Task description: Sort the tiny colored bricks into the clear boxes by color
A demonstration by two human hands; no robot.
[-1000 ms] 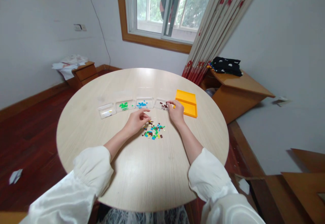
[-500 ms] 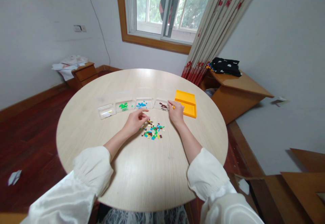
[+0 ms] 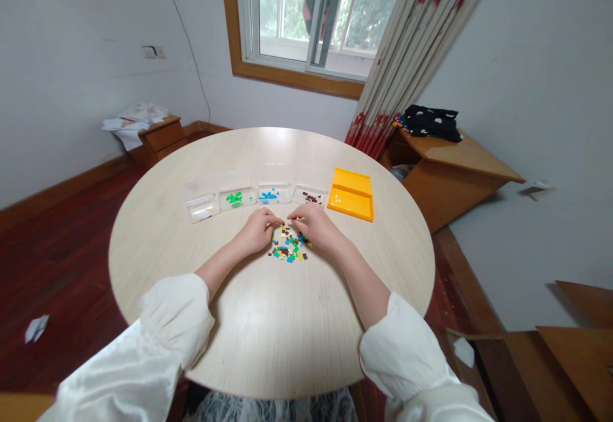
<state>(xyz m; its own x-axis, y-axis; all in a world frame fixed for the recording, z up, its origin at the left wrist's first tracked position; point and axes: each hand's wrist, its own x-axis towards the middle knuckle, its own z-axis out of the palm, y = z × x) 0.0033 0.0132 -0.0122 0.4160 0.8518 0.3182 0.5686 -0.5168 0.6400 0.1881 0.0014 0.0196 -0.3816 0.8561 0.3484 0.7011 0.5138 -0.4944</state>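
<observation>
A pile of small coloured pieces (image 3: 288, 253) lies mid-table, in green, blue, brown and yellow. My left hand (image 3: 261, 229) is at the pile's upper left, fingertips pinched on something I cannot make out. Over the upper right of the pile, my right hand (image 3: 311, 224) has its thumb and fingertip closed together; anything between them is too small to name. Behind stand clear boxes: one with few bits (image 3: 203, 208), one with green pieces (image 3: 235, 199), one with blue (image 3: 269, 196) and one with brown (image 3: 312, 198). An open yellow case (image 3: 351, 202) holds a few pale pieces.
The round wooden table (image 3: 272, 326) fills the middle. Beyond it are a window (image 3: 311, 20) and a curtain (image 3: 407, 45). A wooden cabinet (image 3: 460, 179) with black cloth (image 3: 431, 122) is at the right, and a small cabinet with papers (image 3: 138, 119) at the left.
My right hand has moved left and nearer to me, from the brown box and yellow case to the pile. My left hand has shifted slightly. Pale pieces in the yellow case now show.
</observation>
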